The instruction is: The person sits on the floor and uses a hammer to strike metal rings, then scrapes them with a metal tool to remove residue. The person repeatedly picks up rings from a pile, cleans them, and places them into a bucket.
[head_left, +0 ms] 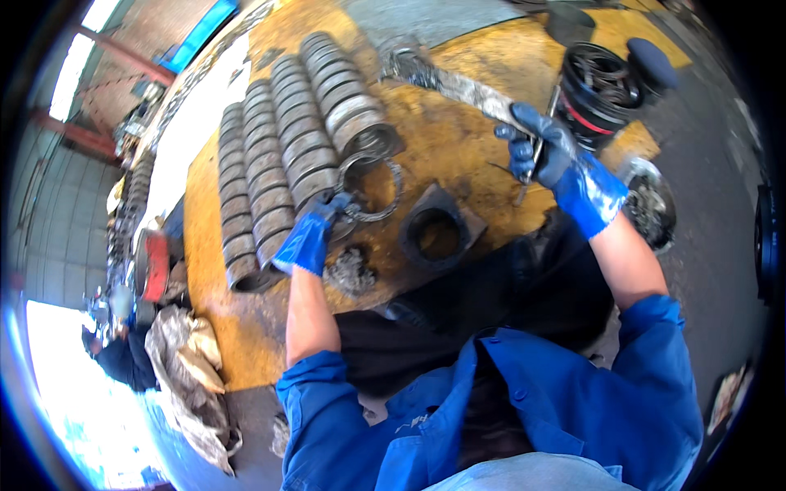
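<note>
My left hand (321,217), in a blue rubber glove, is closed on the near-left edge of a thin metal ring (399,190). The ring is raised in front of the rows of stacked metal rings (307,151). Off to the right, my gloved right hand (547,147) is closed round a thin metal rod (537,154). A long flat grimy bar (475,92) stretches left from its fingers; whether they grip the bar too, I cannot tell. Between my hands a thick dark collar (409,237) sits on the yellow board (254,340), beside a clump of metal shavings (350,272).
A black bucket (580,106) of rings stands at the far right, by a dark round lid-like piece (652,65). A bowl (667,221) of shavings lies nearer. Dirty sacking (176,368) is at the left, with another person (127,360) beyond it.
</note>
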### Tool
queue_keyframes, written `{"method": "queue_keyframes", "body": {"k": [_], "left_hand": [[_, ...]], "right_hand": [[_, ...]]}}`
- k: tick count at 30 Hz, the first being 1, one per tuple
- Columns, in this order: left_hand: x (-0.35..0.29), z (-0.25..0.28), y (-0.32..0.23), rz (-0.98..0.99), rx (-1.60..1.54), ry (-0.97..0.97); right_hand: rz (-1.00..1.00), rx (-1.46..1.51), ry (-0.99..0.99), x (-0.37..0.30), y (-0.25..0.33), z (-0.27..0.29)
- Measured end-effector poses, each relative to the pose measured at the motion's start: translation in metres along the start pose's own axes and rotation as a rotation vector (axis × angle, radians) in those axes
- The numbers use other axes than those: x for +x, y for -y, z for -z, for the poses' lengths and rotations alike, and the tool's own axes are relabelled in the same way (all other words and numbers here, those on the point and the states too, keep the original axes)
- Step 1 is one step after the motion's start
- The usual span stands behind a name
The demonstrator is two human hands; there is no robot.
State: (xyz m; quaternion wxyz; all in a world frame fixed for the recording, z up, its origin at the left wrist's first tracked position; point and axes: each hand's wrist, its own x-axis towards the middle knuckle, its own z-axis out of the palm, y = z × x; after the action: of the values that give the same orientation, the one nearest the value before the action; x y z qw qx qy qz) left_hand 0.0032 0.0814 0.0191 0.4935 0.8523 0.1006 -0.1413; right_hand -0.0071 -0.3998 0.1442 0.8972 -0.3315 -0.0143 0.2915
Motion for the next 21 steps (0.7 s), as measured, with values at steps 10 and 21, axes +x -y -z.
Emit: {"method": "queue_keyframes", "body": {"k": [10,21], "left_hand": [[-0.001,-0.004,-0.006,-0.094,-0.005,0.001],[0.001,-0.024,0.014,0.172,-0.166,0.013]], "right_hand": [[0.41,0.022,-0.562,-0.187,0.084,0.17],[0.263,-0.449,-1.316,-0.293,-0.065,0.288]]}}
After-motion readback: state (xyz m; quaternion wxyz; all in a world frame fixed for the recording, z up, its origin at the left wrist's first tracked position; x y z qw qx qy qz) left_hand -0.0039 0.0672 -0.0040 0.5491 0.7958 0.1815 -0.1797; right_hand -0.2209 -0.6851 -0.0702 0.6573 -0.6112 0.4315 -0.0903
